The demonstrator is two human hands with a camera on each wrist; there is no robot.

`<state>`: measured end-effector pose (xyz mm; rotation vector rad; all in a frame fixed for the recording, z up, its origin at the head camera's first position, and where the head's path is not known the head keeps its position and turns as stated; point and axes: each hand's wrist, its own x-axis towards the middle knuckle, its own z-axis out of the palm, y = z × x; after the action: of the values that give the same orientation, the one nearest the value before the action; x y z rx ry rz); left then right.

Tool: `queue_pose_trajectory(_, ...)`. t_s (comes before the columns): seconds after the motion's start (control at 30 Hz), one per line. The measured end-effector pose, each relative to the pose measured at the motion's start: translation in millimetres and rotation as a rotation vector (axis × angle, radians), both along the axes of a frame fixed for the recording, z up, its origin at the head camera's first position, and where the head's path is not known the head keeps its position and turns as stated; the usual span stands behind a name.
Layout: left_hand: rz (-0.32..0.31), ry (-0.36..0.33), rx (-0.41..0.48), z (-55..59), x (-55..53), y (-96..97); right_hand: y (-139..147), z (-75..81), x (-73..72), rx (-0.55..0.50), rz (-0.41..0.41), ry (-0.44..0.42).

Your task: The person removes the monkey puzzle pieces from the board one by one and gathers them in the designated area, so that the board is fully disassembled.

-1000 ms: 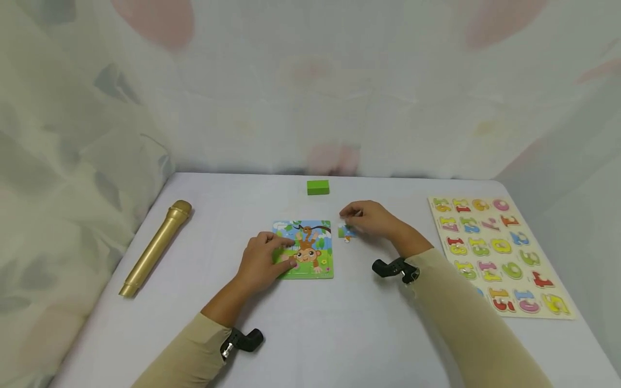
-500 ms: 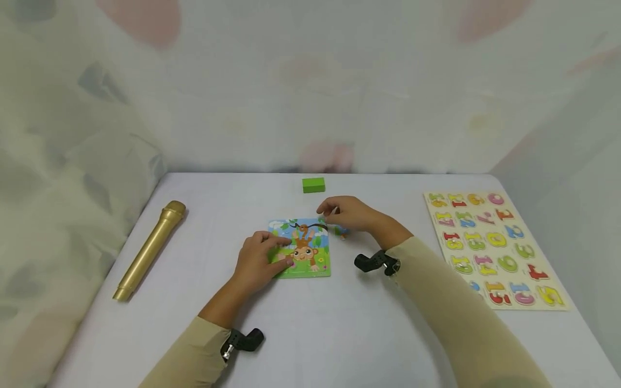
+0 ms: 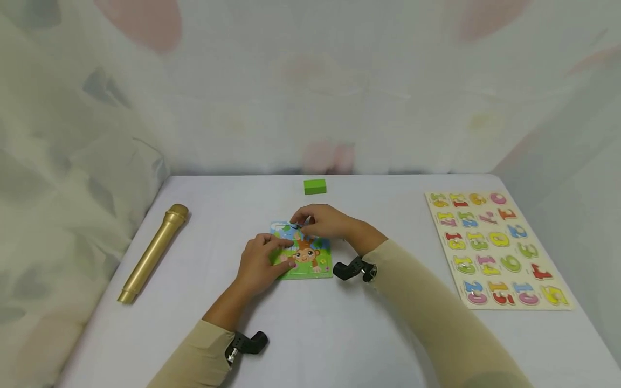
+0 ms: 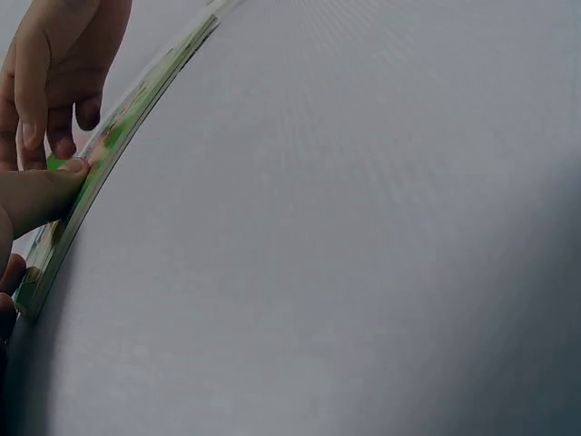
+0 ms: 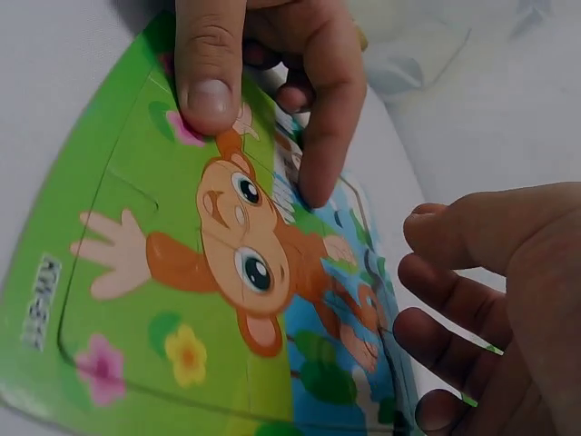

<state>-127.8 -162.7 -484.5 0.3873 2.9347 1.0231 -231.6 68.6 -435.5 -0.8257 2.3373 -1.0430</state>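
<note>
A square jigsaw puzzle (image 3: 317, 268) with a cartoon monkey lies on the white table, and its picture fills much of the right wrist view (image 5: 172, 354). My left hand (image 3: 260, 262) rests on its left side, thumb and forefinger apart on the surface. Over the puzzle's upper part is my right hand (image 3: 324, 222), its fingers bent loosely downward. In the right wrist view I see no piece between the right hand's fingers (image 5: 454, 300); whether the fingertips touch the board I cannot tell. The right hand and wrist cover the board's upper right and the table just beside it.
A gold microphone (image 3: 154, 252) lies slantwise on the left of the table. Behind the puzzle sits a green block (image 3: 315, 186). On the right is a cream number board (image 3: 495, 258) with colourful numerals. A patterned cloth (image 3: 242, 97) hangs behind the table.
My right hand has moved left, from a loose puzzle piece beside the board to over the board's upper part. The left hand has stayed in place on the puzzle.
</note>
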Motion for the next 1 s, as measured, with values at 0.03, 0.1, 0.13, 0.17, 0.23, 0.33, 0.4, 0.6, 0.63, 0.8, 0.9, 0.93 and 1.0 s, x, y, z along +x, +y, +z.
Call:
queue_pose_trajectory(0.03,0.0,-0.005,0.002,0.6,0.1,0.0,-2.7,-0.9,-0.8,0.007,0.006,0.001)
queue_pose_trajectory(0.1,-0.007,-0.002,0.001,-0.1,0.1,0.9,-5.9,-3.1,-1.2,0.022,0.009,0.009)
queue_pose_trajectory(0.13,-0.009,-0.002,0.0,0.0,0.1,1.4,-7.2,-4.2,-1.7,0.035,0.007,0.019)
queue_pose_trajectory(0.17,-0.011,-0.001,-0.003,-0.2,-0.1,1.7,-8.5,-4.8,-2.1,0.046,0.006,0.025)
queue_pose_trajectory(0.23,-0.011,0.001,-0.005,-0.2,-0.4,1.9,-11.1,-5.7,-3.2,0.07,0.007,0.042)
queue_pose_trajectory(0.33,-0.006,0.006,-0.009,0.1,-0.5,1.6,-14.2,-5.6,-5.1,0.11,0.019,0.062)
queue_pose_trajectory(0.4,-0.005,0.009,-0.006,0.1,-0.6,1.3,-15.5,-4.6,-6.0,0.128,0.033,0.066)
queue_pose_trajectory(0.6,-0.013,0.026,0.006,-1.4,-1.3,1.6,-15.5,-1.8,-7.9,0.165,0.073,0.076)
queue_pose_trajectory(0.63,-0.015,0.027,0.006,-1.6,-1.3,1.7,-15.1,-1.8,-8.3,0.164,0.077,0.072)
queue_pose_trajectory(0.8,-0.013,0.035,-0.001,-0.6,0.0,2.5,-13.5,-2.1,-9.9,0.152,0.097,0.044)
queue_pose_trajectory(0.9,-0.008,0.04,0.0,0.8,1.2,2.1,-14.2,-1.7,-9.9,0.161,0.104,0.041)
queue_pose_trajectory(0.93,-0.006,0.041,-0.001,1.1,1.5,1.8,-14.7,-1.8,-9.9,0.167,0.106,0.044)
queue_pose_trajectory(1.0,-0.005,0.04,-0.006,1.5,2.1,1.3,-15.9,-1.8,-9.7,0.17,0.109,0.049)
